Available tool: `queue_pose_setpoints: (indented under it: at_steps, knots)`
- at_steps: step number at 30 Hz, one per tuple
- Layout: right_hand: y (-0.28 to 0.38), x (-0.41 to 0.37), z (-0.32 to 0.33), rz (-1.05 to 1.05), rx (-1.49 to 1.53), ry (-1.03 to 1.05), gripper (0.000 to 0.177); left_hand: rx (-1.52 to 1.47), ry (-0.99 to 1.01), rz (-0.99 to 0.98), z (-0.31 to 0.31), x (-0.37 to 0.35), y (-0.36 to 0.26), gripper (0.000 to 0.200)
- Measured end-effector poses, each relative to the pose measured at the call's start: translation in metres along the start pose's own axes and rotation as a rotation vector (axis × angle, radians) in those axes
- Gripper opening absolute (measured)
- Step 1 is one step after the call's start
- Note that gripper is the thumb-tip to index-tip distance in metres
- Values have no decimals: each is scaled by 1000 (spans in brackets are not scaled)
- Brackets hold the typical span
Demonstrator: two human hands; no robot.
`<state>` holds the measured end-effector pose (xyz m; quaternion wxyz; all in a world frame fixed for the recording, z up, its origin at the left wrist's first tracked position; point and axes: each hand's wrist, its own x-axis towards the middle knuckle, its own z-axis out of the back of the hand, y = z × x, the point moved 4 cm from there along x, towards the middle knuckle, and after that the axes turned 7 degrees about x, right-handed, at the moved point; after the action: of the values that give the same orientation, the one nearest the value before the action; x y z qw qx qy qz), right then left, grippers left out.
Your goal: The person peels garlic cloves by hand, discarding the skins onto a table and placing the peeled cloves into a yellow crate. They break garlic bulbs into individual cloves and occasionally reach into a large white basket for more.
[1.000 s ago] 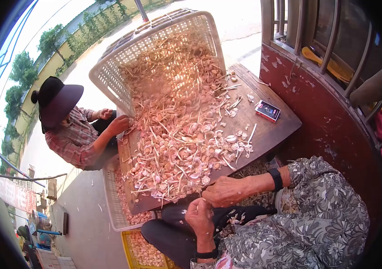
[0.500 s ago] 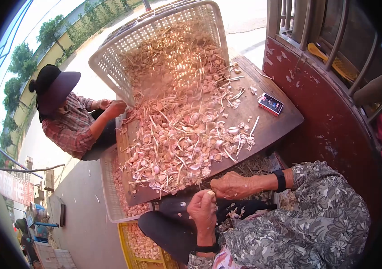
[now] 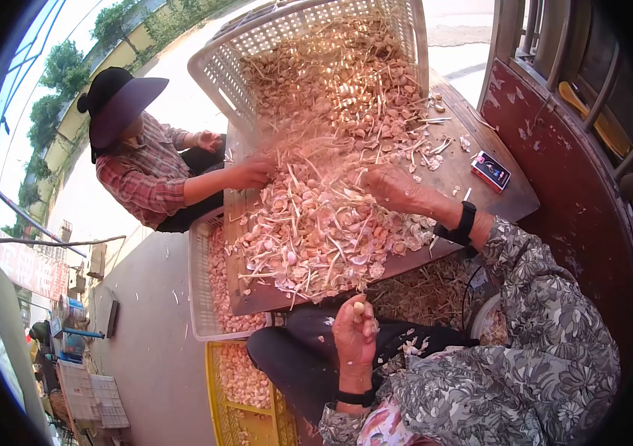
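Observation:
My left hand (image 3: 355, 327) is raised palm up over my dark trousers, its fingers curled round pale garlic cloves (image 3: 359, 308). My right hand (image 3: 394, 187) reaches over the table, at the heap of garlic cloves, dry stalks and skins (image 3: 316, 223). Its fingertips are blurred against the heap, so what they touch cannot be made out. Behind the heap, a tipped white plastic basket (image 3: 220, 82) spills more garlic onto the wooden table (image 3: 506, 178).
A co-worker (image 3: 134, 160) in a dark visor hat sits at the left, one hand at the heap. A small red and black box (image 3: 490, 172) lies on the table. Below are a white crate (image 3: 199, 282) and a yellow crate (image 3: 216, 398) of cloves. A red panel (image 3: 554, 163) stands right.
The view has shifted, so the table appears farther right. My right hand has left my left hand and moved up to the heap. The co-worker's one hand has reached onto the garlic.

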<state>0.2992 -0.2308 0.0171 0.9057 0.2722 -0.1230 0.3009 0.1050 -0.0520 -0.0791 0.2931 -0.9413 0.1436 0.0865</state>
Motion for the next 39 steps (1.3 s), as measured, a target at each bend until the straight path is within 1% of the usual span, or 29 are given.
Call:
queue_pose_setpoints:
  at_steps: [1, 2, 4, 5, 6, 7, 8, 9, 10, 11, 12, 13, 14, 18, 19, 21, 23, 25, 26, 27, 28, 29, 30, 31, 33, 35, 36, 37, 39]
  knots:
    - [-8, 13, -12, -41, -20, 25, 12, -22, 19, -1, 2, -1, -1, 34]
    - [-15, 22, -24, -22, -5, 27, 12, -44, 5, 9, 3, -2, -2, 33]
    - [-25, 36, -51, -83, -65, 122, 17, -36, 8, 6, 4, -2, -3, 32]
    - [-23, 37, -57, -72, -91, 119, 18, -17, -9, -14, 6, -3, -5, 31]
    - [-21, 40, -61, -135, -134, 204, 15, -10, -3, -16, 6, -4, -6, 31]
    - [-19, 41, -65, -194, -141, 202, 14, 0, -8, -36, 5, -4, -7, 31]
    - [-31, 44, -76, -197, -187, 225, 15, 11, -10, -42, 7, -4, -6, 31]
    - [-28, 45, -73, -224, -176, 299, 16, -9, 11, -40, 9, -4, -5, 31]
    - [-32, 43, -72, -113, -70, 157, 18, -15, 12, -49, 10, -4, -2, 30]
    - [-47, 43, -74, -102, 18, 74, 19, -24, 27, -47, 12, -1, 0, 29]
    - [-67, 40, -77, 12, 6, 75, 17, -23, 35, -69, 15, 1, 2, 28]
    - [-113, 30, -91, 17, 83, -75, 17, -26, 55, -76, 16, 2, 5, 27]
    - [-104, 31, -96, 53, 98, -57, 17, -36, 36, -113, 18, 2, 5, 27]
    - [-92, 15, -53, -187, 196, -100, 21, -35, 29, -121, 20, 2, 9, 23]
    - [-72, 3, -47, -183, 197, -98, 21, -13, 10, -128, 22, 2, 9, 22]
    - [16, -22, -25, 207, 246, -202, 18, -16, -21, -131, 19, 2, 11, 22]
    - [90, -37, -11, 260, 243, -43, 15, -13, -47, -122, 17, 2, 12, 22]
    - [125, -52, -20, 300, 354, 70, 13, -39, -78, -83, 13, 2, 16, 26]
    - [141, -56, -25, 271, 342, 262, 12, -3, -90, -65, 9, -1, 13, 29]
    - [151, -61, -25, 200, 314, 445, 11, -92, -56, -47, 10, 0, 16, 29]
    - [164, -65, -20, 256, 350, 555, 15, -131, -100, 32, 11, -2, 18, 27]
    - [161, -73, -31, 266, 342, 588, 19, -174, -44, 29, 19, -3, 21, 25]
    - [159, -78, -32, 355, 409, 553, 22, -156, -65, 44, 10, -7, 13, 24]
    - [155, -79, -33, 391, 419, 543, 19, -198, -184, 97, 6, -10, 9, 22]
    - [147, -69, -22, 372, 335, 464, 20, -245, -120, 135, 12, -9, 9, 21]
    - [131, -56, -20, 347, 193, 217, 22, -245, -95, 169, 20, -4, 14, 21]
    - [121, -50, -23, 330, 106, 186, 26, -260, -91, 157, 24, -2, 14, 22]
    - [112, -43, -27, 295, 2, 181, 38, -256, -86, 169, 28, -2, 15, 22]
    - [97, -31, -44, 431, -23, 175, 45, -240, -25, 133, 30, 1, 16, 24]
